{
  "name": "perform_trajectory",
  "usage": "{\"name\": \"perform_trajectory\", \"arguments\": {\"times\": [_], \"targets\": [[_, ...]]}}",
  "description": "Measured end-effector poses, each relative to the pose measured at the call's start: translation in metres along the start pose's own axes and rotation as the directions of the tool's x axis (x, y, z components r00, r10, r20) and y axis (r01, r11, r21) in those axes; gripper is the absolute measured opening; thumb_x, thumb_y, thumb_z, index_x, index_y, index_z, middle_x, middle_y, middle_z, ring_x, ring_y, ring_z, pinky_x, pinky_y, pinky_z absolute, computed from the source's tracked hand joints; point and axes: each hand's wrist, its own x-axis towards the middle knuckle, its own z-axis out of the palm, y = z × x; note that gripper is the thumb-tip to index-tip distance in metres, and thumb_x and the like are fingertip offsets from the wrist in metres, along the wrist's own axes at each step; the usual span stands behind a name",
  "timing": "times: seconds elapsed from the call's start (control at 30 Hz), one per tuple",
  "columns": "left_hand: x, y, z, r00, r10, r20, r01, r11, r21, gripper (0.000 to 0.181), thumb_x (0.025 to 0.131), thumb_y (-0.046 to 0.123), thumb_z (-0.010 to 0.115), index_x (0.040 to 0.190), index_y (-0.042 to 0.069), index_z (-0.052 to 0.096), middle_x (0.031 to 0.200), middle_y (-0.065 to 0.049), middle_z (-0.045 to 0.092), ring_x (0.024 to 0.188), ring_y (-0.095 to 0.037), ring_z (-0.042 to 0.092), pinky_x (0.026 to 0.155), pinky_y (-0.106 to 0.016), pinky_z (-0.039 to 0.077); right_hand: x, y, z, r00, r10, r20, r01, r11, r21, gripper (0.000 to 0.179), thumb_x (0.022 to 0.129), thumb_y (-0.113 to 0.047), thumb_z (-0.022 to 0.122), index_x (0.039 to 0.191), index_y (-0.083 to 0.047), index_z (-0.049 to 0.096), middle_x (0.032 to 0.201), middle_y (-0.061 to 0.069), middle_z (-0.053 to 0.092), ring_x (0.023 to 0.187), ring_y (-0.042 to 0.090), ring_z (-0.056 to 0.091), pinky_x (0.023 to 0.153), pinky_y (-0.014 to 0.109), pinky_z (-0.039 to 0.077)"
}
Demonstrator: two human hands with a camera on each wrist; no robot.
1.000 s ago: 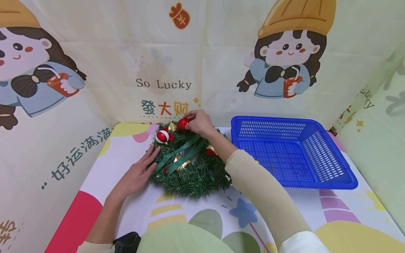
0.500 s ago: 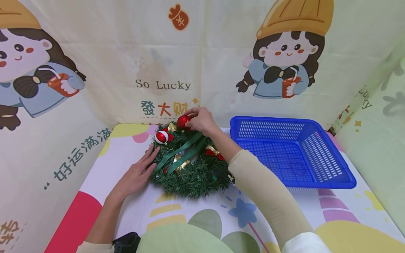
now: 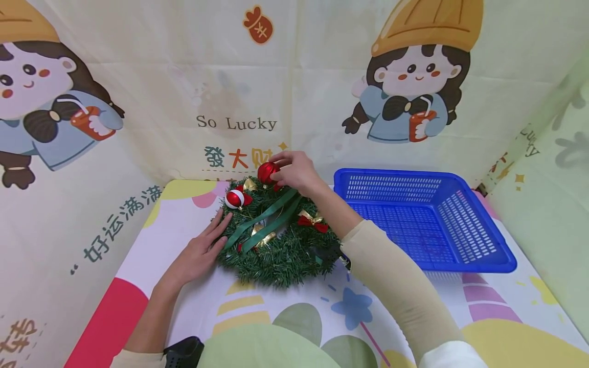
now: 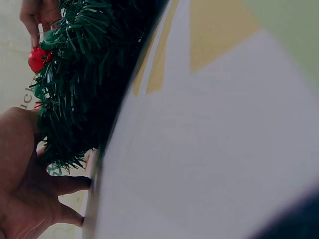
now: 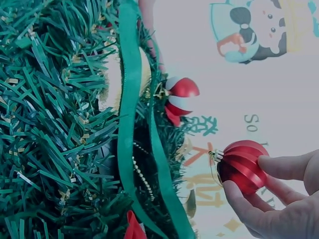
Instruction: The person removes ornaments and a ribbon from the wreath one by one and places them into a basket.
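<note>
A green artificial wreath (image 3: 276, 266) lies on the table, crossed by a green ribbon (image 5: 130, 74). The left hand (image 3: 202, 250) rests against its left edge with straight, spread fingers. Above the wreath's far side, the right hand (image 3: 299, 174) pinches a shiny red ball ornament (image 5: 244, 167) between thumb and fingertips. A thin gold hanging loop shows at the ball's cap in the right wrist view. On the wreath sit a red-and-white ball ornament (image 3: 235, 199) at the upper left and a red and gold bow (image 3: 313, 221) at the right.
A blue plastic basket (image 3: 460, 267) with slotted walls stands to the right of the wreath, beside the right forearm. The table's patterned cloth (image 3: 257, 342) meets a printed backdrop (image 3: 317, 112) just behind the wreath.
The right hand has risen slightly with the red ball ornament, moving it up off the wreath's far side. More of the red and gold bow shows. The left hand stays put.
</note>
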Motion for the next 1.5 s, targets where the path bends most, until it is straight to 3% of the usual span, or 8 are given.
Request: {"name": "perform_trajectory", "arguments": {"times": [0.13,0.3,0.63,0.9,1.2,1.33,1.5], "targets": [[0.0,-0.001,0.001,1.0,-0.005,-0.001,0.005,1.0,-0.003,0.06,0.113,0.032,0.043,0.168,0.028,0.019,0.177,-0.003,0.007,0.158,-0.046,0.02,0.121,-0.069,0.026,-0.006,-0.001,-0.004,1.0,-0.013,0.008,0.014,1.0,-0.015,0.039,0.095,0.001,0.072,0.133,-0.008,0.068,0.137,0.016,0.064,0.106,0.032,0.073,0.084,0.036,0.063],[-0.001,-0.002,0.002,1.0,-0.005,0.001,0.005,1.0,-0.002,0.06,0.113,0.032,0.043,0.168,0.029,0.018,0.177,-0.003,0.007,0.158,-0.046,0.021,0.12,-0.069,0.026,-0.014,-0.002,-0.008,1.0,-0.02,0.023,0.02,1.0,-0.005,0.039,0.095,0.001,0.072,0.133,-0.009,0.068,0.135,0.016,0.064,0.107,0.032,0.072,0.086,0.038,0.063],[0.0,-0.001,0.002,1.0,0.013,-0.009,-0.013,1.0,0.003,0.06,0.114,0.033,0.043,0.168,0.027,0.019,0.177,-0.004,0.007,0.158,-0.047,0.019,0.12,-0.07,0.026,-0.035,0.002,-0.02,0.997,-0.052,0.059,0.049,0.997,0.053,0.04,0.096,0.002,0.07,0.135,-0.006,0.065,0.137,0.017,0.062,0.12,0.033,0.066,0.101,0.052,0.057],[0.0,-0.001,0.002,1.0,0.01,-0.001,-0.01,1.0,-0.004,0.06,0.114,0.032,0.043,0.168,0.028,0.019,0.177,-0.003,0.007,0.158,-0.047,0.019,0.12,-0.069,0.026,-0.052,0.007,-0.03,0.995,-0.065,0.07,0.064,0.998,0.019,0.041,0.096,-0.002,0.072,0.136,-0.009,0.066,0.137,0.013,0.062,0.121,0.03,0.067,0.089,0.037,0.063],[-0.001,-0.001,0.002,1.0,0.01,-0.004,-0.01,1.0,-0.002,0.06,0.113,0.032,0.044,0.168,0.028,0.02,0.177,-0.004,0.008,0.158,-0.046,0.019,0.12,-0.069,0.026,-0.072,0.014,-0.043,0.994,-0.094,0.051,0.095,0.995,-0.019,0.039,0.096,-0.004,0.073,0.134,-0.011,0.067,0.132,0.012,0.066,0.119,0.03,0.069,0.094,0.048,0.061],[0.0,-0.002,0.002,1.0,0.004,0.003,-0.004,1.0,-0.002,0.06,0.113,0.033,0.043,0.168,0.029,0.018,0.177,-0.003,0.007,0.158,-0.046,0.019,0.12,-0.07,0.026,-0.082,0.018,-0.05,0.995,-0.091,0.026,0.092,0.996,-0.022,0.04,0.096,-0.005,0.072,0.135,-0.011,0.066,0.132,0.011,0.067,0.12,0.03,0.069,0.092,0.044,0.062],[0.001,-0.002,0.001,1.0,0.001,0.004,-0.001,1.0,0.001,0.061,0.113,0.035,0.043,0.168,0.03,0.018,0.177,-0.002,0.006,0.158,-0.046,0.018,0.12,-0.071,0.025,-0.095,0.024,-0.059,0.996,-0.089,0.002,0.089,0.994,-0.06,0.042,0.096,-0.01,0.073,0.138,-0.013,0.066,0.134,0.008,0.067,0.121,0.029,0.067,0.096,0.051,0.06]]}}
